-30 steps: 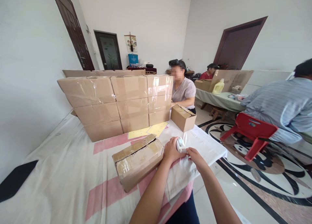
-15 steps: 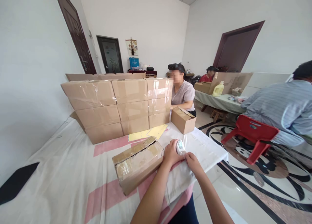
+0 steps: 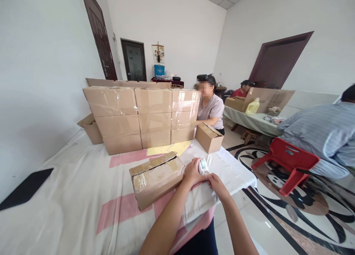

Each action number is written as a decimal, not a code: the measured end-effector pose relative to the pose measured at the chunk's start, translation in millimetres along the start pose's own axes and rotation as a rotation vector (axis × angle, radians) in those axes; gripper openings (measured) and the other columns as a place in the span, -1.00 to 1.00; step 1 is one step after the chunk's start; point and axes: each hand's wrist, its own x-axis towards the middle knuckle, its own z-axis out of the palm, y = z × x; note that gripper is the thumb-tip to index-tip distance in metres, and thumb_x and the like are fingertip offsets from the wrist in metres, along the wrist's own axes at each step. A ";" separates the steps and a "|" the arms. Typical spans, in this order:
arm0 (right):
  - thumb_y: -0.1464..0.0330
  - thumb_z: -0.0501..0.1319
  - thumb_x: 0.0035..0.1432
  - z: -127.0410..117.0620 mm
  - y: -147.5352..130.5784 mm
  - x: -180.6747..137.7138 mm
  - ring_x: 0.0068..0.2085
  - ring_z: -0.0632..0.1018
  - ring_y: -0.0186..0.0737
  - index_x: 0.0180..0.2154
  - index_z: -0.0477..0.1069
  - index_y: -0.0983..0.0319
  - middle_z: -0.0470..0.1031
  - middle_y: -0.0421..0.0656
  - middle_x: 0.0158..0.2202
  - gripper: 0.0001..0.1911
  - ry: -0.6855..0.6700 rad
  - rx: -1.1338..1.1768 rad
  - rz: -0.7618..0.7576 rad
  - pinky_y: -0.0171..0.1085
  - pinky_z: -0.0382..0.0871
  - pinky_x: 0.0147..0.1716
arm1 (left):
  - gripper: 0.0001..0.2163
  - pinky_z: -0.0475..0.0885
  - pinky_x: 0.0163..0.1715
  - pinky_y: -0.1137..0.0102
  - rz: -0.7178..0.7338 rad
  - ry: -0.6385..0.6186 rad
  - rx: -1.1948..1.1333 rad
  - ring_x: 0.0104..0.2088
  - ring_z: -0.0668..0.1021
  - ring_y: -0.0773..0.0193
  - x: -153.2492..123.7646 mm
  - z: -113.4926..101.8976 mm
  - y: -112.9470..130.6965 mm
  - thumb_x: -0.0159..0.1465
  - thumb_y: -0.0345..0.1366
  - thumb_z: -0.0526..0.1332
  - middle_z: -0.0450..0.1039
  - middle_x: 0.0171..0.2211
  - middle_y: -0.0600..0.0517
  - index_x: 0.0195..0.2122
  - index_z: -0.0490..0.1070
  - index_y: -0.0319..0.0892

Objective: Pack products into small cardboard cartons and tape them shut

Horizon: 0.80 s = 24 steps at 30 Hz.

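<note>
My left hand (image 3: 192,171) is closed around the side of a small white roll (image 3: 203,166), which looks like packing tape with a greenish label on its face. At the roll's lower edge, the fingertips of my right hand (image 3: 217,184) are pinched together and touch it. What lies between those fingertips is too small to make out. Just left of my left wrist, a brown cardboard box (image 3: 158,184) rests on the cloth-covered table with its top flaps slightly raised. Another cardboard box (image 3: 209,138) stands beyond my hands near the table's far right edge.
Cardboard boxes (image 3: 155,121) are stacked in a wall across the table's back. A dark flat piece (image 3: 26,188) lies at the left. Behind the stack sits a co-worker (image 3: 212,107). To the right are a red chair (image 3: 294,158) and a second table with a yellow bottle (image 3: 252,107).
The view has turned slightly left, so the room appears shifted right. Both hands keep nearly the same hold on the white roll. The near box has not visibly moved on the table.
</note>
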 end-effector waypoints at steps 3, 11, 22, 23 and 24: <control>-0.13 0.17 0.03 -3.1 -1.1 0.8 -0.48 0.27 -0.28 -0.47 0.20 0.17 0.24 -0.24 -0.54 -0.50 -0.038 0.011 0.009 -0.26 0.20 -0.42 | -0.13 0.41 0.18 0.13 -0.008 -0.004 0.006 0.16 0.51 -0.02 0.3 -0.3 0.3 -0.07 -0.06 0.54 0.36 0.25 -0.02 0.27 0.23 0.05; 0.02 0.19 0.10 -7.8 -4.6 3.1 -0.47 0.31 -0.32 -0.46 0.24 0.20 0.28 -0.25 -0.52 -0.61 -0.097 0.025 0.058 -0.30 0.23 -0.41 | -0.12 0.42 0.18 0.16 -0.036 -0.016 0.017 0.18 0.50 -0.02 -0.6 -1.1 2.4 -0.08 -0.06 0.55 0.35 0.25 -0.03 0.27 0.24 0.04; 0.26 0.25 0.18 -11.8 -10.1 12.8 -0.48 0.33 -0.30 -0.47 0.28 0.21 0.29 -0.23 -0.57 -0.75 -0.145 0.004 0.143 -0.29 0.26 -0.43 | -0.13 0.44 0.15 0.16 -0.030 -0.015 0.065 0.16 0.50 -0.01 -1.7 -2.2 4.5 -0.07 -0.09 0.55 0.35 0.25 -0.02 0.27 0.23 0.06; 0.27 0.25 0.15 -12.6 -10.0 13.0 -0.48 0.33 -0.27 -0.49 0.28 0.21 0.29 -0.21 -0.58 -0.76 -0.148 0.007 0.133 -0.28 0.26 -0.44 | -0.13 0.45 0.14 0.16 -0.025 -0.013 0.066 0.16 0.50 -0.01 -1.6 -1.8 4.2 -0.07 -0.08 0.55 0.35 0.25 -0.02 0.27 0.23 0.06; 0.29 0.25 0.13 -13.4 -9.7 13.2 -0.48 0.34 -0.26 -0.51 0.28 0.20 0.29 -0.20 -0.59 -0.76 -0.152 0.011 0.116 -0.27 0.26 -0.45 | -0.12 0.45 0.14 0.16 -0.021 -0.012 0.067 0.16 0.50 -0.01 -1.4 -1.4 3.7 -0.07 -0.07 0.55 0.34 0.25 -0.02 0.27 0.23 0.06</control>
